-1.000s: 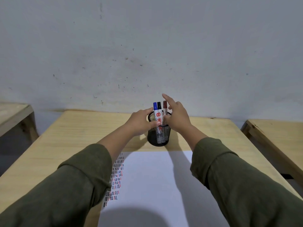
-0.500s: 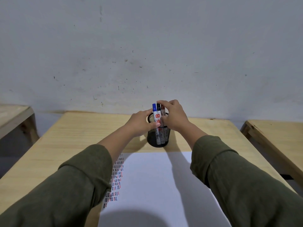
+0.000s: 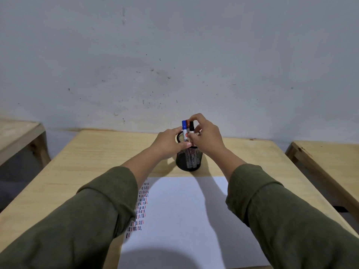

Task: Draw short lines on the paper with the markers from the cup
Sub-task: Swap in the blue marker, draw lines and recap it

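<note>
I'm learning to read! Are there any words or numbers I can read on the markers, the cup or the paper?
No readable words or numbers.
Blue-capped marker: a red round mark on its white barrel, too small and blurred to read.
Black-capped marker: label hidden by the right hand.
Mesh cup: no label visible.
Paper: only short red, blue and black lines, no writing.

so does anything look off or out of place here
Nothing stands out. The mesh cup stands upright on the table beyond the paper, left hand steadying it, right hand pinching the black marker. The short lines sit in tidy rows.
</note>
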`<action>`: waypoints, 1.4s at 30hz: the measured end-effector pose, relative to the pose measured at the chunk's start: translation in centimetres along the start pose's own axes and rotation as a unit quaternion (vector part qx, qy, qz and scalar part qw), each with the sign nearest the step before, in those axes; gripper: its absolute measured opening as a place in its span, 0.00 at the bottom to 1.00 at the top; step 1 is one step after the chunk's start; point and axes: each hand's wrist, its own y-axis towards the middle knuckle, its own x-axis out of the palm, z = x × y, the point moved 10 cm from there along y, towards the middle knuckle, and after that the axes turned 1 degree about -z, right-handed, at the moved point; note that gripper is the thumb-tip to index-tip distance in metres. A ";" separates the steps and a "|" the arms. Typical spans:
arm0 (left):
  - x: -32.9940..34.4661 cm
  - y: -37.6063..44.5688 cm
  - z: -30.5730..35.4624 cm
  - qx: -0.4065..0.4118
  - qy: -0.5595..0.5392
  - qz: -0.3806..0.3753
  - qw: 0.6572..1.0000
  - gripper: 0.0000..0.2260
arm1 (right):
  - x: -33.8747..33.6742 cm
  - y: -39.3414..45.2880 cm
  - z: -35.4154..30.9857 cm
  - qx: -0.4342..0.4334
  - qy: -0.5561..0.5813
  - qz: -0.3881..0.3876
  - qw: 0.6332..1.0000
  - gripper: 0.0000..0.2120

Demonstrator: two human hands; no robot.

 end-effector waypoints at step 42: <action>-2.3 -1.2 -0.4 -0.008 -0.047 0.093 0.995 0.25 | -2.0 -0.6 -0.9 0.030 0.157 0.012 0.987 0.22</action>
